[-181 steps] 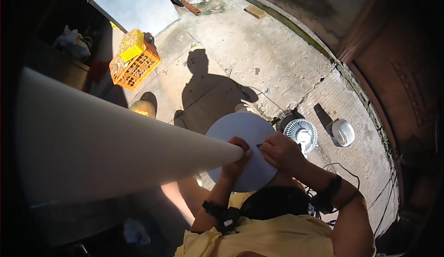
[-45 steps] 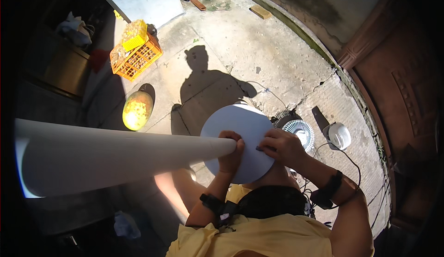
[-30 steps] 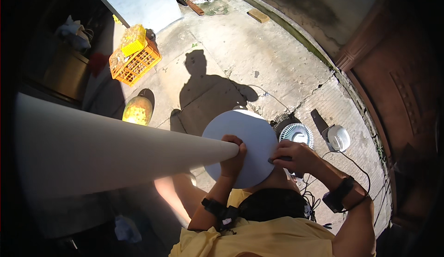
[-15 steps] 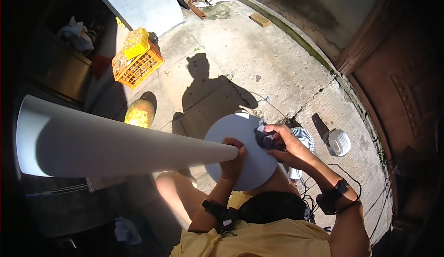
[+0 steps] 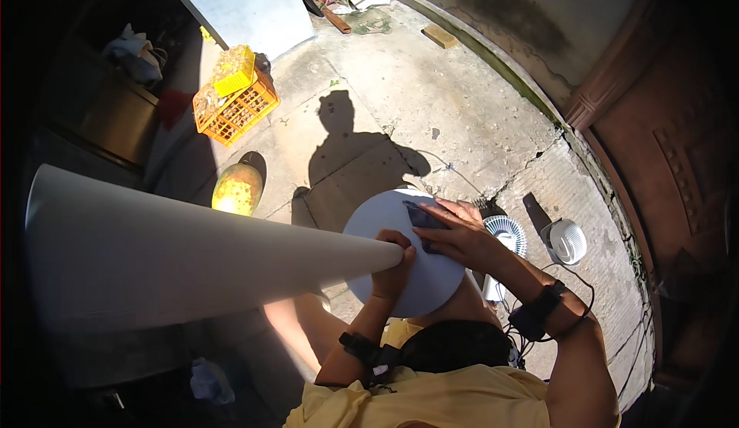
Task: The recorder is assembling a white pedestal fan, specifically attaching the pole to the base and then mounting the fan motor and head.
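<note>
A pale round disc (image 5: 431,297) rests over my lap, with a long white pole (image 5: 192,247) rising from it and slanting left, looking very wide where it comes near the camera. My left hand (image 5: 392,268) is closed around the pole's narrow end, just by the disc. On the disc's right half, my right hand (image 5: 462,235) presses a dark cloth (image 5: 422,215) flat against the surface, fingers stretched over it. Part of the cloth is hidden under the fingers. Both forearms wear black straps with small devices.
Right of the disc, a round ribbed white fan part (image 5: 506,235) and a white ribbed cup-shaped part (image 5: 568,242) lie on concrete, with dark cables near them. Ahead left are an orange crate (image 5: 246,108) and a yellow-orange melon-like object (image 5: 237,189). A bluish plastic jug (image 5: 209,382) is lower left.
My right hand has gone from holding the cloth bunched at the disc's right edge to pressing it flat farther onto the disc. The left hand keeps its grip on the pole.
</note>
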`<control>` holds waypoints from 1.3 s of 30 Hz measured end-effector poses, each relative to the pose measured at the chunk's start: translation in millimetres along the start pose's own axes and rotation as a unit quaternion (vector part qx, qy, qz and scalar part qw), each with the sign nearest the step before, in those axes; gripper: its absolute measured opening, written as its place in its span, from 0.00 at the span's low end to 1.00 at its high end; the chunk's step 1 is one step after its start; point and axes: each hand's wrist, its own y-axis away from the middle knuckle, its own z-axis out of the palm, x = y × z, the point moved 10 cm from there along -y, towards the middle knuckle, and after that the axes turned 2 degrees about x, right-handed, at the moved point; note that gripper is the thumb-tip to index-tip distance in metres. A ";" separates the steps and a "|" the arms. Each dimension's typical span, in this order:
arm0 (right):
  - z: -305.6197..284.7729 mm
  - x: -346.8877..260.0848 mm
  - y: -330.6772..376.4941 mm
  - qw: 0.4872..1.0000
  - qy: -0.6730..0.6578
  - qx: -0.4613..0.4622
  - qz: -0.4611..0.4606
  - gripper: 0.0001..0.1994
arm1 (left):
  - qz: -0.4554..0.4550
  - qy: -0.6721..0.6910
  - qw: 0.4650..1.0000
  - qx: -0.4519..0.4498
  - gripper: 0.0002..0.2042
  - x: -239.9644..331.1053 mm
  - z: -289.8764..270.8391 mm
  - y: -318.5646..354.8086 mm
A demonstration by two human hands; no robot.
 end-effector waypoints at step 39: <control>30.6 40.5 -77.7 0.991 0.034 -0.016 0.125 0.28 | -0.021 0.020 0.999 0.040 0.09 -8.5 -18.1 5.1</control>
